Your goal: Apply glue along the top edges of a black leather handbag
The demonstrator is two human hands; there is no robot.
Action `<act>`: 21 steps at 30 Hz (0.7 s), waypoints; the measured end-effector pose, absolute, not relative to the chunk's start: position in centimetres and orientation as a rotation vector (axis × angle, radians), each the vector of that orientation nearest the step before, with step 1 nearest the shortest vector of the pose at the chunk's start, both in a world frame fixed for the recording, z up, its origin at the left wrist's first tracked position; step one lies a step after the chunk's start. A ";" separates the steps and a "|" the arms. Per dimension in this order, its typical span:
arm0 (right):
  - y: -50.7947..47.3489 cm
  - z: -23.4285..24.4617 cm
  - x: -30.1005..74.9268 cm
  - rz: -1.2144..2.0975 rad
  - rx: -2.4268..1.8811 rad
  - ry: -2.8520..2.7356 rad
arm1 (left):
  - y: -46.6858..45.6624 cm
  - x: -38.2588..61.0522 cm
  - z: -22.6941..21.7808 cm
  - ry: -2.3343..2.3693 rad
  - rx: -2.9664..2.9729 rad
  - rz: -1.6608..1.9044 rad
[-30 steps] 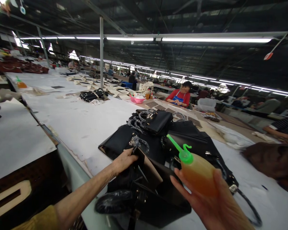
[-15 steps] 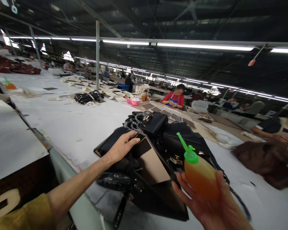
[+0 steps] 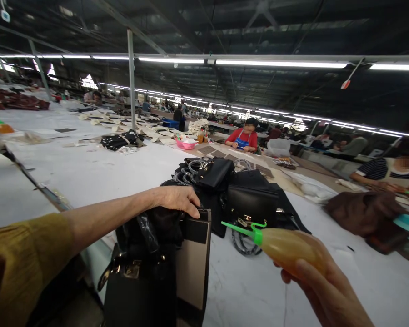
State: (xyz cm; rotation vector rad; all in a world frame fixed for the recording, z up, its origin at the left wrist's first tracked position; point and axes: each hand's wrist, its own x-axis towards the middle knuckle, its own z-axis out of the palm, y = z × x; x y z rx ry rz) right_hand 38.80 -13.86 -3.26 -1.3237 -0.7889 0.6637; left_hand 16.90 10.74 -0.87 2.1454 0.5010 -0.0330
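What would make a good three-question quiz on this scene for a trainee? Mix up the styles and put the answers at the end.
1. Multiple choice: what does the right hand hold?
A) a hammer
B) a squeeze bottle
C) a pair of scissors

2. True or false: the left hand is touching the pink basket.

3. Fill in the blank: the bottle's nozzle is bright ____.

Key:
1. B
2. False; it is at the upper edge of the near black bag.
3. green
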 end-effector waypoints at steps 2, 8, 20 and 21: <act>-13.8 -3.3 38.8 0.582 -1.394 -0.874 | 10.7 17.2 -1.3 0.484 2.148 -0.120; -12.9 -3.1 37.4 0.440 -1.512 -0.991 | 10.4 17.8 -1.7 0.420 2.148 -0.313; -12.2 -3.5 36.2 0.470 -1.588 -1.022 | 11.2 17.2 -2.7 0.416 2.102 -0.388; -12.1 -3.5 36.1 0.476 -1.586 -1.023 | 11.2 17.1 -2.8 0.413 2.102 -0.385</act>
